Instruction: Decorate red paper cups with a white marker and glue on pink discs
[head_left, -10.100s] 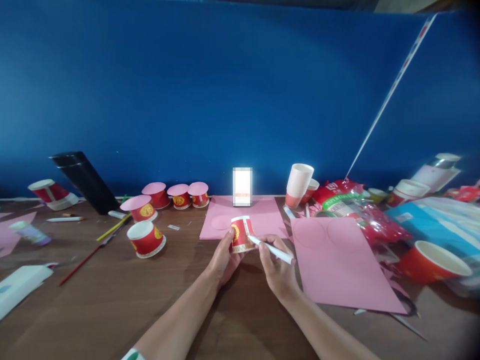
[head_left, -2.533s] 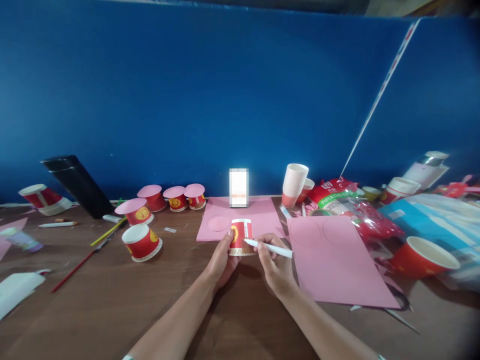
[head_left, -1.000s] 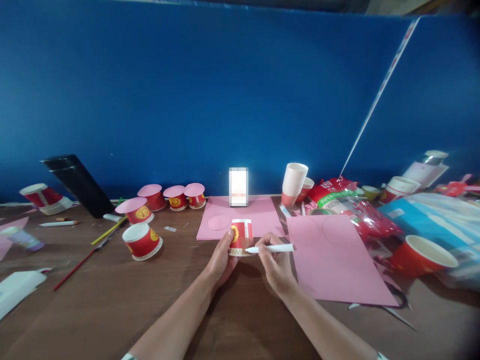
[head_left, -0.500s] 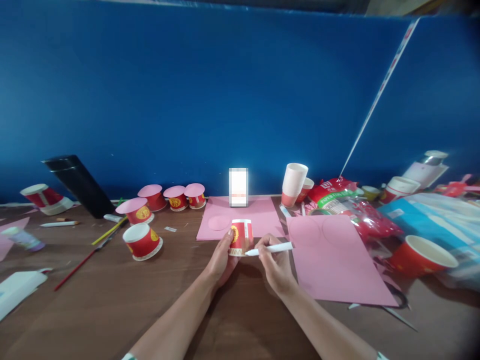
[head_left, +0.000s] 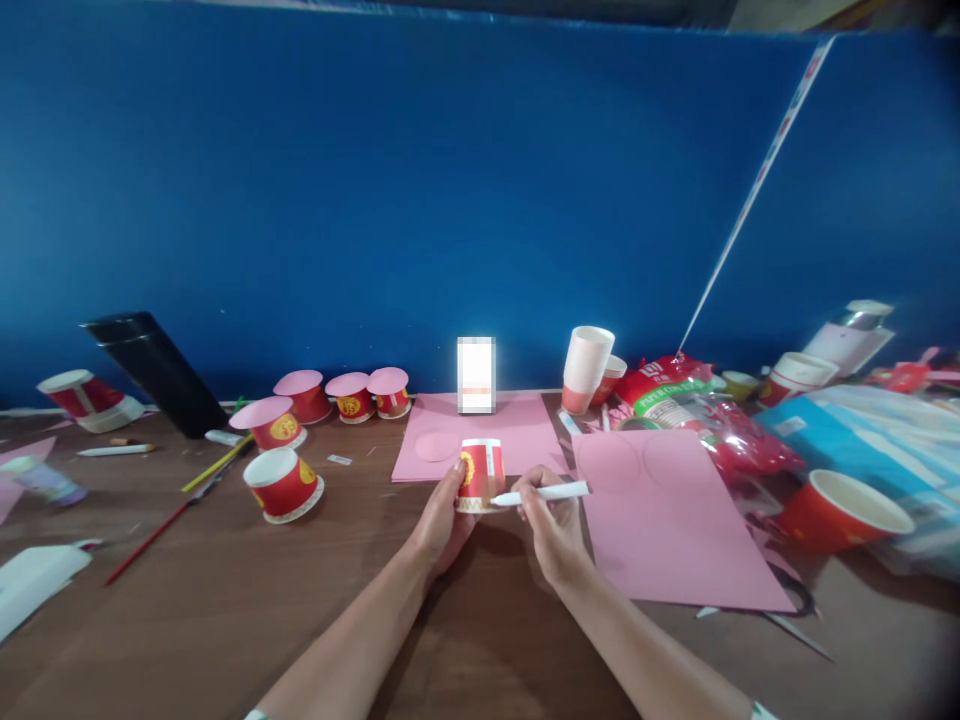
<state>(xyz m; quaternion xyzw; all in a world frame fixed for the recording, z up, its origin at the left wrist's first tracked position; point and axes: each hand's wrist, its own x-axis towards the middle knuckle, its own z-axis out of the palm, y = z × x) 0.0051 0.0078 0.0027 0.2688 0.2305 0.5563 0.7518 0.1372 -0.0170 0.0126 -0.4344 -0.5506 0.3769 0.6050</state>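
My left hand (head_left: pixel 444 525) is closed round the left side of a red paper cup (head_left: pixel 480 472) with a yellow emblem and a white strip. A zigzag line runs along the pale band at the cup's lower edge. In my right hand (head_left: pixel 551 525) is a white marker (head_left: pixel 551 492), its tip at the right end of that zigzag. Whether the tip touches the cup, I cannot tell. Behind them, a pink paper circle (head_left: pixel 437 447) lies on pink sheets (head_left: pixel 517 440). Another pink sheet (head_left: pixel 675 520) with faint drawn circles is right of my right hand.
Several red cups topped with pink discs (head_left: pixel 349 384) stand back left, near an uncovered red cup (head_left: pixel 283 484). A black bottle (head_left: pixel 154 370) leans beyond them. White stacked cups (head_left: pixel 589 360), a red cup package (head_left: pixel 667 385) and an orange-red cup (head_left: pixel 844 515) are at right.
The marker has shifted slightly to the right along with my right hand's fingers, and lies a little flatter. My left hand and the cup have hardly moved.
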